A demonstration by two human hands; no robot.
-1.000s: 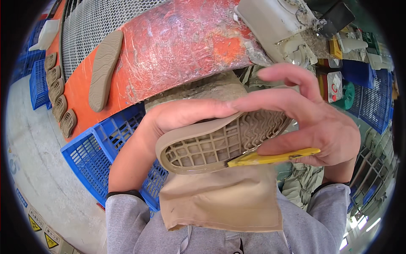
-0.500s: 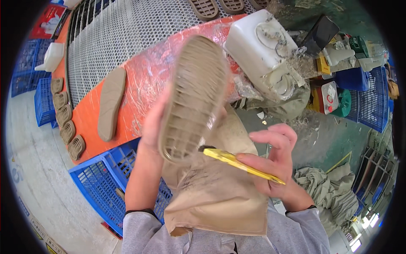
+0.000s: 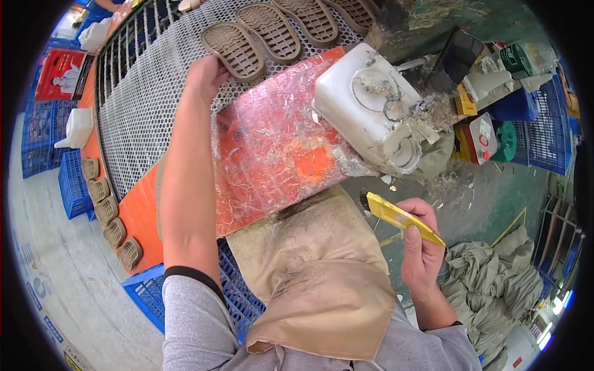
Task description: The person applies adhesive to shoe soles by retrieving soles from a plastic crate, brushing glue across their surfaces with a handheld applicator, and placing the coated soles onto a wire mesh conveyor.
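My left hand [image 3: 205, 76] reaches far out to the white mesh belt, fingers curled at the near left edge of a brown shoe sole [image 3: 234, 51]. The sole lies grid side up beside several similar soles [image 3: 269, 31] in a row. My right hand [image 3: 422, 253] is closed round the yellow handle of a brush [image 3: 402, 220], held over the right side of my lap, its dark bristles pointing up and left. A flat insole-shaped piece [image 3: 159, 201] on the orange table is mostly hidden behind my left forearm.
A dirty white plastic jug [image 3: 365, 102] stands on the orange-red table [image 3: 260, 167], right of centre. Small sole pieces [image 3: 106, 210] line the left edge. Blue crates [image 3: 148, 294] stand below. A dark phone-like slab [image 3: 455, 59], bottles and crumpled cloth [image 3: 489, 284] are at right.
The sole that my left hand held over my lap is now on the mesh belt, with the hand stretched out beside it. My right hand has moved right with the brush, away from the sole.
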